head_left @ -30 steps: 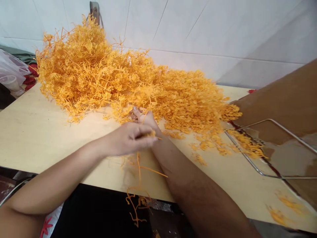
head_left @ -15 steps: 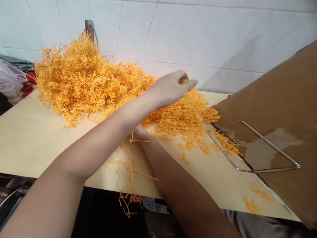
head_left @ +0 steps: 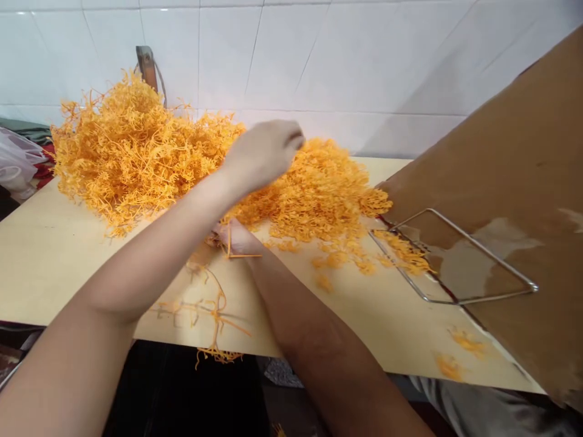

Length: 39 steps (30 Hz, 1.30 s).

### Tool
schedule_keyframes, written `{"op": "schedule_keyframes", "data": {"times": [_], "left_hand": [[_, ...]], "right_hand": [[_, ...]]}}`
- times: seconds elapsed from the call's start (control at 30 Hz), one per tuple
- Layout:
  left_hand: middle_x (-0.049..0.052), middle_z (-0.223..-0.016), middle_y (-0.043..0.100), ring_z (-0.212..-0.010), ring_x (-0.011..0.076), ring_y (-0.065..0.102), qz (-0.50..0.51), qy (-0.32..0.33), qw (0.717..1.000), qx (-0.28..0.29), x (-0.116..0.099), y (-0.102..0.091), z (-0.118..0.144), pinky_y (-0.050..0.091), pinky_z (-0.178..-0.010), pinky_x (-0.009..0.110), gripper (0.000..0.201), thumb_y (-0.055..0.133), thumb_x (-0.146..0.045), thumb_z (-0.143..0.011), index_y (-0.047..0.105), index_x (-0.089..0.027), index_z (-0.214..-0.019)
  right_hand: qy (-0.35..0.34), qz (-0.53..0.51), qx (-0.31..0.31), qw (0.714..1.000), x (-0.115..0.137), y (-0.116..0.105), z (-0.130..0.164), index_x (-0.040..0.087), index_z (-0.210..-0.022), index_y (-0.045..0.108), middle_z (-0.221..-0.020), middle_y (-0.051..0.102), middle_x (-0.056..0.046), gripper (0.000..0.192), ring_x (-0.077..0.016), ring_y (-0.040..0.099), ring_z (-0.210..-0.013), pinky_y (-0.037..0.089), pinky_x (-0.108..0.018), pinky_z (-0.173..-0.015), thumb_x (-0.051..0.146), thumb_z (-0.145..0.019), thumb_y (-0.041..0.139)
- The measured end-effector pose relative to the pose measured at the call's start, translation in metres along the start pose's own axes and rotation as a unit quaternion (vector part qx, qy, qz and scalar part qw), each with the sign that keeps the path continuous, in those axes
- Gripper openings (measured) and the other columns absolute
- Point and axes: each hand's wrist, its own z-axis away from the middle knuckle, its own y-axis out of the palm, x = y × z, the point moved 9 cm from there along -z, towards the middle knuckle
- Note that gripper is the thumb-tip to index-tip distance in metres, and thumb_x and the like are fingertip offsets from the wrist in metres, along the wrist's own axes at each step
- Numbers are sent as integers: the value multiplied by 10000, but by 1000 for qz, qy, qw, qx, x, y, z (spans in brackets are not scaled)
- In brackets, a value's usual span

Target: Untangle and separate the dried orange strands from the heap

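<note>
A big tangled heap of orange strands (head_left: 127,152) lies on the pale wooden table (head_left: 54,255) against the tiled wall. A finer, shorter orange pile (head_left: 319,194) spreads to its right. My left hand (head_left: 264,152) hovers over the join of the two piles with its fingers curled down and its palm hidden. My right hand (head_left: 237,235) rests on the table at the pile's near edge, mostly covered by my left forearm. A few orange strands stick out from its grip.
A brown bag (head_left: 501,152) held open on a metal wire frame (head_left: 455,255) stands at the right, with orange bits at its mouth. Loose strands (head_left: 214,309) lie at the table's front edge. A plastic bag (head_left: 18,164) sits far left.
My left hand rose from beside my right hand, carried a pinch of strands right over the fine pile, then drew back left. My right hand stayed by the pile's edge.
</note>
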Motion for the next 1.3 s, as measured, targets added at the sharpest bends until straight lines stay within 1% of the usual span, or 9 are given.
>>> {"op": "schedule_keyframes", "data": {"times": [0.1,0.2,0.37,0.5,0.6,0.77,1.03,1.17,1.3], "left_hand": [[23,-775,609,-843,123,569,40,-78,995,-55,24,-60,47,429,-741,247,181,450,-185,-805,617,-115,-809],[56,-889,650,-863,126,567,-1,-150,987,-52,62,-89,97,437,-795,263,188,524,-201,-752,628,-109,-878],[127,-1131,597,-935,168,563,-66,-221,972,41,116,-70,143,438,-831,311,470,550,-345,-748,555,-102,-1150],[89,-999,635,-811,143,553,-78,-202,972,91,121,-49,144,426,-750,291,454,553,-328,-745,571,-111,-1144],[37,-814,629,-685,99,511,-39,-207,976,48,118,-53,144,398,-670,256,247,551,-266,-744,641,-111,-914],[-34,-650,521,-530,34,441,176,-260,949,-12,119,-52,152,367,-539,196,74,563,-147,-724,539,-110,-784],[4,-817,587,-665,43,533,313,-251,916,3,108,-36,152,439,-630,201,207,551,2,-667,535,-111,-839],[8,-791,606,-682,52,561,321,-255,912,-19,108,-35,150,446,-670,214,189,540,-8,-687,553,-100,-852],[-1,-713,607,-580,40,519,251,-268,929,-35,112,-37,150,421,-605,205,133,563,-59,-704,578,-97,-830]], "right_hand": [[43,-60,90,993,-2,15,3,159,-638,474,-515,462,71,339,-30,370,-413,278,-158,-367,397,-630,716],[37,-90,115,989,5,17,5,173,-597,418,-461,429,95,421,-22,355,-384,245,-161,-361,420,-545,754],[38,-73,115,990,6,16,8,160,-617,470,-474,440,88,403,-22,375,-392,300,-183,-394,403,-521,777],[45,-72,115,990,4,16,10,157,-609,496,-458,416,86,380,-22,350,-388,305,-191,-407,394,-529,783],[46,-80,126,988,3,18,12,160,-613,529,-461,411,77,333,-28,352,-397,317,-198,-421,381,-562,772],[35,-78,102,991,2,16,12,166,-567,495,-459,376,77,341,-26,354,-403,336,-191,-430,385,-596,754],[0,-53,72,996,15,17,17,195,-755,582,-688,569,14,323,-90,533,-600,452,-238,-559,408,-583,751],[-21,-1,98,995,24,27,22,200,-769,572,-764,588,10,340,-119,565,-751,465,-275,-728,376,-552,768],[-28,53,103,993,25,31,22,194,-774,576,-739,573,18,335,-101,528,-696,437,-263,-678,396,-569,749]]}}
